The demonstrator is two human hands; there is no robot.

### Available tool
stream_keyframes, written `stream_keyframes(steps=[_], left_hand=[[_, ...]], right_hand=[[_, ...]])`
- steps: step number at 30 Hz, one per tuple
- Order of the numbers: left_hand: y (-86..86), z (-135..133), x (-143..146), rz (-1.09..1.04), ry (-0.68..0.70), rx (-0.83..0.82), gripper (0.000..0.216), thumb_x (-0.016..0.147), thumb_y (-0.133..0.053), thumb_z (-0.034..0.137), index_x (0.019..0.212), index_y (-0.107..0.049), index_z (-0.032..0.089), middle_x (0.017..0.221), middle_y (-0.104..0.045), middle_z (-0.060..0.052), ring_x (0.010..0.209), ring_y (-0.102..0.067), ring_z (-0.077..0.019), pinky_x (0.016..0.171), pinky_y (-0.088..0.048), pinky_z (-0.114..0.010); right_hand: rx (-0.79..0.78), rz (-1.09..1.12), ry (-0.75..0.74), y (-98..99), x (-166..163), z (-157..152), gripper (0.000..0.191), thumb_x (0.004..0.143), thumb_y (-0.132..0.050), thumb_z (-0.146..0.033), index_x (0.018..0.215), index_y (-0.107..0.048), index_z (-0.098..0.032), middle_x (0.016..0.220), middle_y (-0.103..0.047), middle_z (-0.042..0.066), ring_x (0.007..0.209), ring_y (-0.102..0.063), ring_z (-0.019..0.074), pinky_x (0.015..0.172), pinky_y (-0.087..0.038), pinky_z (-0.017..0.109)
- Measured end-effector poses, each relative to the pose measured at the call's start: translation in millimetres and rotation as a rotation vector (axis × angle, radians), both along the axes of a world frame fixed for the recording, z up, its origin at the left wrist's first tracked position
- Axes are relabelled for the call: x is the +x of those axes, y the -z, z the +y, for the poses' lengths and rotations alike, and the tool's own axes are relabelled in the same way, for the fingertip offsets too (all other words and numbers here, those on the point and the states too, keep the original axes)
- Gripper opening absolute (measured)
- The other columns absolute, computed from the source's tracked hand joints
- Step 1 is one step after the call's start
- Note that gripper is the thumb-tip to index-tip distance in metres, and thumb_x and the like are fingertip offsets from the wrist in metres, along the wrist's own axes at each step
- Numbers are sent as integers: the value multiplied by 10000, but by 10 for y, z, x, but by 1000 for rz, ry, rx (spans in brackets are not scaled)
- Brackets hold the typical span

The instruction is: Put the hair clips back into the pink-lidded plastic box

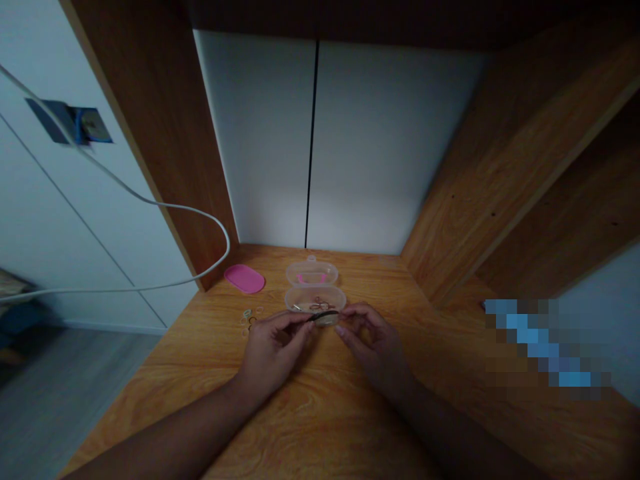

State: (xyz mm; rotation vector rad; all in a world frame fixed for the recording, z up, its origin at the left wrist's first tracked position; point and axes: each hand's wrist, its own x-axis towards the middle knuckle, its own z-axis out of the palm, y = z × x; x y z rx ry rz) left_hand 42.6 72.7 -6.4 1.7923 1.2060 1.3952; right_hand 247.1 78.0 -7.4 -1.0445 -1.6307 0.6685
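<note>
Both hands are narrowed to a pinch: left hand (273, 347) and right hand (377, 343) hold opposite ends of a slender, curved dark strip (326, 315), above the front rim of the case (315, 291). Counter (310, 413): smooth, wood-grained surface. Case: translucent, open, two rounded-oblong halves, near the middle of the back edge; small metallic and reddish pieces (319, 305) lie inside. Pink oval (245, 279): flat, near the back left corner. Thin rings (247, 313): pale and dark, loose toward the left edge.

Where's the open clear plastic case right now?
Head view, just below centre: the clear plastic case sits on the wooden desktop beyond the left hand and right hand, right of the pink oval piece.
</note>
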Motion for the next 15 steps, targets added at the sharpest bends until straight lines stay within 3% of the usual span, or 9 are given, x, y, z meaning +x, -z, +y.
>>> stream_keyframes(steps=[3, 5, 10, 15], left_hand=[[-30, 70, -83, 50, -116, 164, 113, 859, -678, 206, 927, -769, 205, 903, -771, -44, 816, -703, -191, 772, -533, -295], [-20, 135, -137, 82, -164, 250, 99, 860, -680, 209, 917, -759, 198, 891, -756, -45, 839, -684, -196, 800, -524, -318], [56, 277, -211, 155, -246, 231, 103, 854, -694, 237, 921, -769, 216, 946, -685, -48, 933, -622, -220, 864, -496, -370], [94, 318, -213, 192, -235, 168, 139, 866, -686, 252, 963, -784, 238, 986, -620, -54, 979, -577, -232, 892, -474, -389]], right_hand=[[59, -151, 97, 9, 20, 35, 284, 844, -685, -289, 1126, -665, -262, 1243, -592, 91, 1161, -556, 260, 995, -471, 445], [25, -199, 101, 41, 23, 58, 357, 849, -674, -296, 1204, -645, -276, 1352, -511, 96, 1291, -475, 277, 1100, -391, 488], [-53, -237, 22, 91, 12, 77, 353, 851, -658, -292, 1203, -641, -279, 1362, -496, 87, 1312, -464, 263, 1126, -373, 474], [-78, -227, 8, 73, 14, 77, 329, 864, -640, -298, 1192, -641, -284, 1354, -507, 78, 1296, -476, 258, 1096, -402, 469]])
